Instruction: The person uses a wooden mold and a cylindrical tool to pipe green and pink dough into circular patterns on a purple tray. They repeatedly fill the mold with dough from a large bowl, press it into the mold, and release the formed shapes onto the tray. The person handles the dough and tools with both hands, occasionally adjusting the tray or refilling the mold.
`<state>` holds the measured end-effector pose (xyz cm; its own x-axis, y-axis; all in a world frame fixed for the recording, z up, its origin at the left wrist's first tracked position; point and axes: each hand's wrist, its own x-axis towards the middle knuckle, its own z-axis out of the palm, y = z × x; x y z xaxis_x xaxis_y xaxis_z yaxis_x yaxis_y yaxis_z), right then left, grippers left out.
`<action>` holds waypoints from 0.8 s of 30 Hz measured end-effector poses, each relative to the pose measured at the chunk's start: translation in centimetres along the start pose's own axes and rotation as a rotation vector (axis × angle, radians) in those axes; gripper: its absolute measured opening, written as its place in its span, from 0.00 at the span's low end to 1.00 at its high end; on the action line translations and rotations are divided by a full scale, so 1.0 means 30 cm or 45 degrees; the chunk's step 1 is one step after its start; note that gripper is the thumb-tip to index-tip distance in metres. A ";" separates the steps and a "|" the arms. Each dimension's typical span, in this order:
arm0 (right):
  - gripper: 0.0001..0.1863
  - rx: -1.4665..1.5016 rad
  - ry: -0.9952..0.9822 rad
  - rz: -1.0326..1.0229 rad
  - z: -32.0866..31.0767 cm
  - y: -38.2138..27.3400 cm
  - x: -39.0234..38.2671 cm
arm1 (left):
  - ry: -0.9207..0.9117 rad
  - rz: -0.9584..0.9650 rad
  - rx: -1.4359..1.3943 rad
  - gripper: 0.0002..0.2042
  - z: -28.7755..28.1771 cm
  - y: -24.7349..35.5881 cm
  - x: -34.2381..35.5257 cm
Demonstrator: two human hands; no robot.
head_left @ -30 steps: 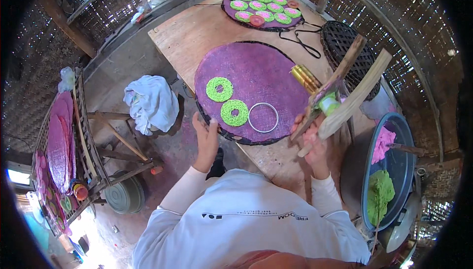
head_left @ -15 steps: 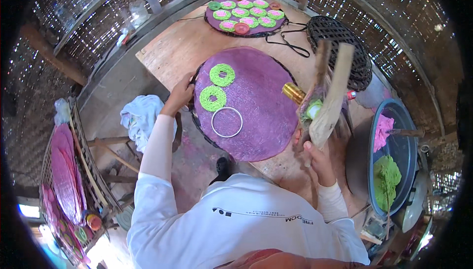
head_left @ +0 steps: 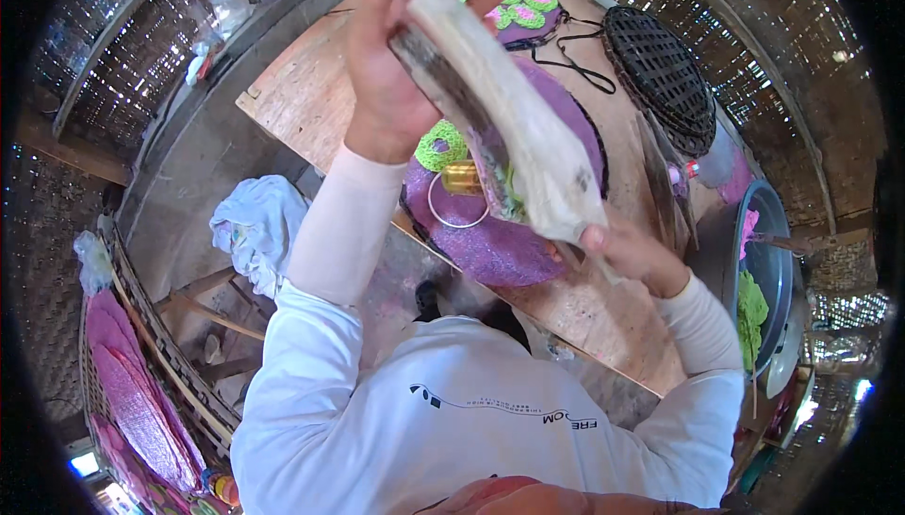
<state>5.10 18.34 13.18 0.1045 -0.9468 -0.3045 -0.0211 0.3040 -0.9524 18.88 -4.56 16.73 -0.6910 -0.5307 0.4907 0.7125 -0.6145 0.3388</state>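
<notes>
A wooden hand press [head_left: 551,152] with two long pale arms slants over the round purple mat [head_left: 509,261]. My right hand [head_left: 641,253] is closed round its lower end. At the upper end my left hand [head_left: 391,72] has its fingers spread, with the palm beside or against the wood; exact contact cannot be told. A brass cylinder [head_left: 461,178] juts from the press, above a thin metal ring [head_left: 458,226] on the mat. Beyond that ring lies a lime-green loop of squiggly strands [head_left: 440,145]. The press and my left arm hide much of the mat.
Behind, another purple mat [head_left: 528,36] carries several green and pink loops. A black woven tray [head_left: 658,77] lies at the back right. The blue-grey basin [head_left: 779,275] at right holds green and pink dough. A white cloth [head_left: 256,232] and a basket of pink mats [head_left: 141,392] are at left.
My left hand has left the mat's rim and risen to the press's upper end. My right hand has swung the press leftward over the mat, its brass cylinder now above the metal ring.
</notes>
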 end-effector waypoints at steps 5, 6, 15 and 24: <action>0.37 0.009 -0.289 0.290 -0.050 -0.099 0.096 | -0.576 -0.067 -0.243 0.24 -0.159 0.074 -0.030; 0.39 -0.001 -0.298 0.350 -0.049 -0.111 0.108 | -0.501 -0.091 -0.233 0.22 -0.188 0.074 -0.052; 0.36 -0.408 -0.165 0.547 -0.068 0.030 0.223 | 0.051 -0.028 -0.333 0.13 -0.360 0.028 -0.215; 0.35 -0.575 -0.011 0.359 -0.016 0.049 0.255 | 0.108 0.037 -0.165 0.10 -0.383 0.031 -0.256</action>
<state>5.40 11.49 9.43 0.0412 -0.8336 -0.5509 -0.4755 0.4686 -0.7446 23.44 -7.76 4.06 -0.6818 -0.5938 0.4273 0.7148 -0.6650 0.2164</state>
